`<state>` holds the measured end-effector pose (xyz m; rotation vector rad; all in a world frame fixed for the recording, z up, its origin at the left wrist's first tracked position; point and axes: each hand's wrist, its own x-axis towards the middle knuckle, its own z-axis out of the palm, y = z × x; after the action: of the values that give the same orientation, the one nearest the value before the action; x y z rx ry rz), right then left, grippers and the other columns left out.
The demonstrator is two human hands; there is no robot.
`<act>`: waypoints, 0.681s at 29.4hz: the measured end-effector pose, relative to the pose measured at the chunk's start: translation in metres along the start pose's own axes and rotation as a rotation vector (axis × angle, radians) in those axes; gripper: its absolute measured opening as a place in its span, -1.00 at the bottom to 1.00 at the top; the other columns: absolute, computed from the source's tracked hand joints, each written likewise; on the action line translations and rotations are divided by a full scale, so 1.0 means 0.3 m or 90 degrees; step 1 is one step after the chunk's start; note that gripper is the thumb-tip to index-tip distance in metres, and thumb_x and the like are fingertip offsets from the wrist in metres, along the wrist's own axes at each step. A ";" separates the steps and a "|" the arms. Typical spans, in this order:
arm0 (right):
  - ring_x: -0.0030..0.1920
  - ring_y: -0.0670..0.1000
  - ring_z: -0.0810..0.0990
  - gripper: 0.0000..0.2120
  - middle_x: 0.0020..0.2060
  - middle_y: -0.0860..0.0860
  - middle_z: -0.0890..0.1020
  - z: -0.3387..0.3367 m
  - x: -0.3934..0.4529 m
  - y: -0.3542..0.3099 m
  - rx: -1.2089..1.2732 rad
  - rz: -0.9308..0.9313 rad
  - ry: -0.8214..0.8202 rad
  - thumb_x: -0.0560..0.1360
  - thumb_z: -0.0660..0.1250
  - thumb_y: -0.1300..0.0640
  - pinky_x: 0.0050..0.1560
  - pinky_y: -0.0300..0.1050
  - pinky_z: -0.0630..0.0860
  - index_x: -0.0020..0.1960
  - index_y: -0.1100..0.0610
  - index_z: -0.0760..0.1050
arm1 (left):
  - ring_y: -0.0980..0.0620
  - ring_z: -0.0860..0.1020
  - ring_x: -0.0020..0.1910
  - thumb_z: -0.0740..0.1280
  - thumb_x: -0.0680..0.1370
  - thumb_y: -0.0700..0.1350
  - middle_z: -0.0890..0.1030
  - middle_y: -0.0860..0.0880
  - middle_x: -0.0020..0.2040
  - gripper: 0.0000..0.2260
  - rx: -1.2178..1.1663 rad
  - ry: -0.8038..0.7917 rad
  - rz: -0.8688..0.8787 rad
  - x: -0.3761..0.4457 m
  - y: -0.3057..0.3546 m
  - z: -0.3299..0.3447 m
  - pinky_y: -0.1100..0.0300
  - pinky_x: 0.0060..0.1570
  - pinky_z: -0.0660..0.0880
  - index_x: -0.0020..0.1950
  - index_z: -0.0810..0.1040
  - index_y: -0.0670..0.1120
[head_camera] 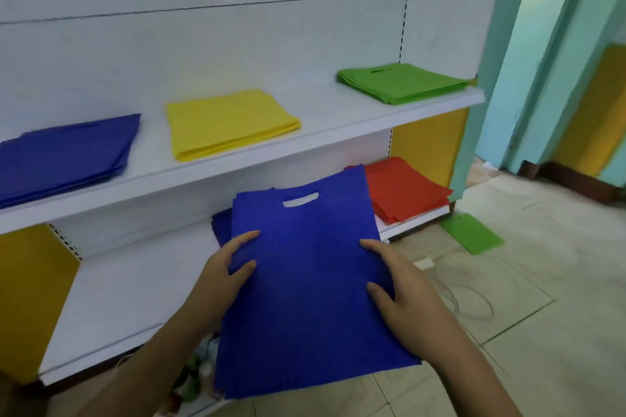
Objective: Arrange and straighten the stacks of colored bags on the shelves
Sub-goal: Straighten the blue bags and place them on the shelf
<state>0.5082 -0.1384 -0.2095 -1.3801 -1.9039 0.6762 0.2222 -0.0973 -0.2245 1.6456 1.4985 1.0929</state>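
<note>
A stack of blue bags point(308, 281) with a cut-out handle hangs over the front of the lower shelf point(135, 284). My left hand point(225, 276) grips its left edge, thumb on top. My right hand point(403, 294) grips its right edge the same way. A few more blue bags point(222, 225) lie on the shelf behind it. Beside them on the right sits a red stack point(403, 193). The upper shelf point(321, 118) carries a skewed blue stack point(64, 156) at left, a yellow stack point(230, 123) in the middle and a green stack point(403, 81) at right.
A single green bag point(471, 237) lies on the tiled floor by the shelf's right end. White cables point(457, 294) trail over the floor beside my right hand. Some crumpled things point(200, 366) lie below the held stack. A teal wall post point(491, 61) stands right of the shelves.
</note>
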 end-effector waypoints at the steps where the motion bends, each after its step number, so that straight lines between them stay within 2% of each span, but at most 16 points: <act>1: 0.17 -0.36 0.29 -0.50 0.26 -0.30 0.34 0.032 0.003 0.042 0.001 0.006 -0.009 0.53 0.27 0.21 0.10 -0.66 0.15 0.38 -0.15 0.25 | 0.43 0.49 0.06 0.27 0.57 -0.27 0.43 0.31 0.19 -0.61 0.016 -0.007 -0.016 -0.007 -0.051 0.017 0.51 -0.02 0.45 0.26 0.45 0.17; 4: 0.16 -0.28 0.33 -0.55 0.29 -0.21 0.37 0.152 0.048 0.162 0.018 0.032 -0.051 0.55 0.25 0.21 0.09 -0.58 0.23 0.37 -0.09 0.27 | 0.35 0.47 0.06 0.27 0.57 -0.26 0.46 0.31 0.15 -0.67 0.087 -0.019 -0.066 0.004 -0.204 0.054 0.34 0.10 0.46 0.14 0.53 0.17; 7: 0.19 -0.19 0.38 -0.54 0.32 -0.13 0.36 0.294 0.159 0.269 0.014 0.033 -0.069 0.56 0.22 0.24 0.09 -0.55 0.22 0.40 -0.03 0.24 | 0.30 0.49 0.01 0.26 0.57 -0.29 0.51 0.24 0.08 -0.71 0.111 0.006 -0.104 0.073 -0.346 0.082 0.37 -0.01 0.50 0.03 0.58 0.13; 8: 0.21 -0.15 0.39 -0.54 0.33 -0.10 0.37 0.341 0.211 0.298 0.005 0.025 -0.068 0.56 0.21 0.26 0.09 -0.54 0.21 0.41 -0.01 0.24 | 0.25 0.50 0.01 0.25 0.57 -0.29 0.53 0.18 0.08 -0.72 0.110 0.024 -0.114 0.107 -0.392 0.084 0.36 -0.01 0.51 0.03 0.59 0.10; 10: 0.20 -0.11 0.42 -0.53 0.32 -0.06 0.39 0.442 0.335 0.355 -0.004 0.000 -0.067 0.54 0.21 0.29 0.08 -0.58 0.19 0.41 0.04 0.26 | 0.08 0.52 0.06 0.25 0.57 -0.30 0.55 0.07 0.10 -0.75 0.111 0.073 -0.126 0.194 -0.496 0.078 0.18 0.10 0.51 0.07 0.61 0.01; 12: 0.19 -0.04 0.45 -0.54 0.30 -0.01 0.40 0.545 0.493 0.414 -0.014 -0.032 -0.067 0.53 0.21 0.32 0.12 -0.48 0.26 0.40 0.08 0.28 | 0.03 0.50 0.09 0.25 0.57 -0.32 0.54 0.02 0.11 -0.77 0.126 0.120 -0.127 0.310 -0.602 0.059 0.10 0.17 0.47 0.09 0.60 -0.05; 14: 0.16 0.03 0.48 -0.53 0.30 0.04 0.38 0.649 0.669 0.468 -0.036 -0.056 -0.076 0.53 0.20 0.33 0.15 -0.24 0.40 0.41 0.10 0.28 | 0.04 0.48 0.09 0.25 0.56 -0.33 0.54 0.01 0.11 -0.77 0.129 0.152 -0.137 0.442 -0.704 0.035 0.12 0.20 0.45 0.08 0.60 -0.08; 16: 0.11 0.08 0.51 -0.52 0.30 0.07 0.37 0.748 0.832 0.515 -0.059 -0.071 -0.083 0.53 0.18 0.34 0.11 -0.10 0.48 0.42 0.12 0.27 | 0.07 0.48 0.09 0.26 0.55 -0.34 0.54 0.01 0.12 -0.77 0.149 0.170 -0.147 0.575 -0.797 0.013 0.21 0.18 0.42 0.08 0.59 -0.08; 18: 0.05 0.07 0.53 -0.52 0.30 0.09 0.37 0.845 0.982 0.569 -0.082 -0.080 -0.108 0.54 0.15 0.36 0.08 -0.08 0.51 0.43 0.14 0.26 | 0.09 0.47 0.08 0.29 0.53 -0.35 0.54 0.00 0.12 -0.75 0.188 0.171 -0.150 0.694 -0.889 0.005 0.34 0.13 0.35 0.07 0.56 -0.03; 20: 0.01 0.05 0.51 -0.51 0.29 0.12 0.36 0.931 1.099 0.620 -0.115 -0.076 -0.150 0.54 0.16 0.35 0.04 -0.14 0.50 0.44 0.13 0.24 | 0.07 0.47 0.05 0.34 0.49 -0.35 0.54 -0.04 0.08 -0.70 0.246 0.141 -0.172 0.782 -0.979 0.007 0.34 0.14 0.35 0.06 0.52 0.03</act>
<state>0.3359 0.2266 -0.4509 -1.3293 -2.2626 0.6428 0.0928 0.1745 -0.4495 1.5385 2.1142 0.8972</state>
